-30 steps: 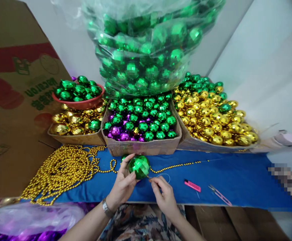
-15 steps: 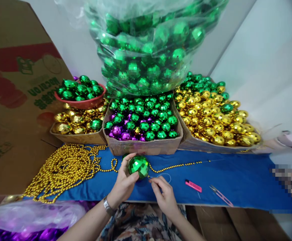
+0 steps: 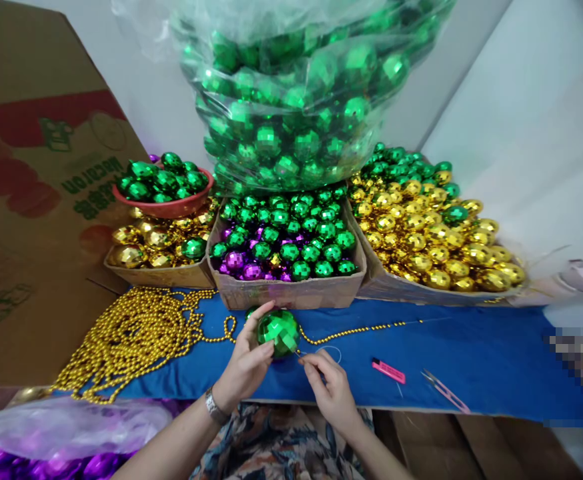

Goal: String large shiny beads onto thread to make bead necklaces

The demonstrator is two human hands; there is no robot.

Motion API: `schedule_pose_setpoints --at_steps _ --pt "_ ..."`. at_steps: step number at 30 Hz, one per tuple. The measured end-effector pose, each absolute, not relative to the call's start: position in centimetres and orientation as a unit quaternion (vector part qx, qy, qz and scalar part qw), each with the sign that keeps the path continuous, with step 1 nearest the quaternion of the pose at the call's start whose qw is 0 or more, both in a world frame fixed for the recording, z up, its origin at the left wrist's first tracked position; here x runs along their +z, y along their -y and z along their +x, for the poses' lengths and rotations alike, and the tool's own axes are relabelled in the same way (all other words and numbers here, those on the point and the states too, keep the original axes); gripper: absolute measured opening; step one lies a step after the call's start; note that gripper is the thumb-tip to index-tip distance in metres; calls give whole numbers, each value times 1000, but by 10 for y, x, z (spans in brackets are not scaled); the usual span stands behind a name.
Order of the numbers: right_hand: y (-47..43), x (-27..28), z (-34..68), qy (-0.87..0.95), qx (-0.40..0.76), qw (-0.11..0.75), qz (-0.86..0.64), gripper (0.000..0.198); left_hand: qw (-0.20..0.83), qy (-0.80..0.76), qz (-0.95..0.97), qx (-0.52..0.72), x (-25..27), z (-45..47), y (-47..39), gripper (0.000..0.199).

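Note:
My left hand (image 3: pixel 253 360) is curled round a shiny green faceted ball (image 3: pixel 278 333) over the blue cloth (image 3: pixel 351 383), with the thumb and fingers on its left side. At the ball's lower right my right hand (image 3: pixel 329 383) pinches something thin, which looks like a thread or needle; it is too small to be sure. A thin pale thread (image 3: pixel 339 351) loops just above the right hand. Behind the ball a gold bead string (image 3: pixel 356 331) runs off to the right. Part of another green ball shows behind my left fingers.
Gold bead strings (image 3: pixel 144 333) lie heaped at left. A pink cutter (image 3: pixel 389 371) and pink-handled thread snips (image 3: pixel 446 392) lie at right. Behind stand a carton (image 3: pixel 286 293) of green and purple balls, gold balls (image 3: pixel 436 233), a red bowl (image 3: pixel 164 207) and a bag of green balls (image 3: pixel 291 113).
The view has shifted slightly. My left fingers have loosened a little on the ball, with the thumb more raised; the right hand keeps its pinch by the ball.

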State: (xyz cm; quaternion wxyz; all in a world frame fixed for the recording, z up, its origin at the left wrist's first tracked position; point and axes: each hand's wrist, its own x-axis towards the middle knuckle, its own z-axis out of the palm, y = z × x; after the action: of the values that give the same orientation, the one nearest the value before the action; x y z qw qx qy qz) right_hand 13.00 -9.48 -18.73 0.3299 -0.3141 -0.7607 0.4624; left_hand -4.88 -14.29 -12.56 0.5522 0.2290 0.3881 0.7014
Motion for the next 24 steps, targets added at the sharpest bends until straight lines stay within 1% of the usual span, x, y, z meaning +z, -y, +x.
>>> schedule_pose_setpoints --at_steps 6,9,12,17,24 --pt "95 -187 129 758 457 332 -325 21 555 -372 248 701 -123 -49 143 64" --pt "95 -186 128 760 457 330 -324 21 545 -376 263 701 -125 -48 143 70" --pt "94 -186 128 762 457 330 -319 21 535 -393 264 699 -128 -49 143 72" --pt "94 -186 129 762 462 325 -318 23 554 -393 260 686 -127 -50 144 76" --pt "94 -187 129 759 458 328 -327 24 533 -402 268 694 -128 -51 144 68"
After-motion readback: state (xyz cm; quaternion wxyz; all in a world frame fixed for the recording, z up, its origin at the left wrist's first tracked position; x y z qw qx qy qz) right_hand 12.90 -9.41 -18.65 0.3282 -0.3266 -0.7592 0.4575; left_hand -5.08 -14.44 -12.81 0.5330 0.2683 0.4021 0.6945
